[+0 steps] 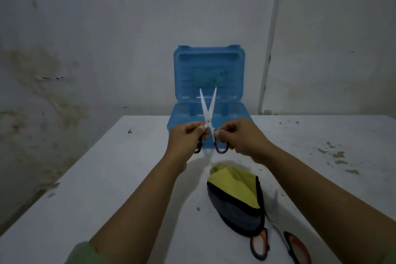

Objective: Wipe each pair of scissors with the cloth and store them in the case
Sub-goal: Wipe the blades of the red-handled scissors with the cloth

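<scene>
I hold one pair of scissors [208, 111] upright in front of the blue case [209, 83], blades spread in a V and pointing up. My left hand [187, 137] grips its left handle loop and my right hand [237, 137] grips the right loop. The case stands open at the table's far edge, lid raised against the wall. The yellow and grey cloth [237, 197] lies crumpled on the table, nearer than my hands. A second pair of scissors [278, 236] with orange and black handles lies open beside it, one handle partly under the cloth.
The white table [120, 178] has chipped, stained patches at the right. A stained wall rises right behind the case, with a white pipe [269, 49] running up it at the right.
</scene>
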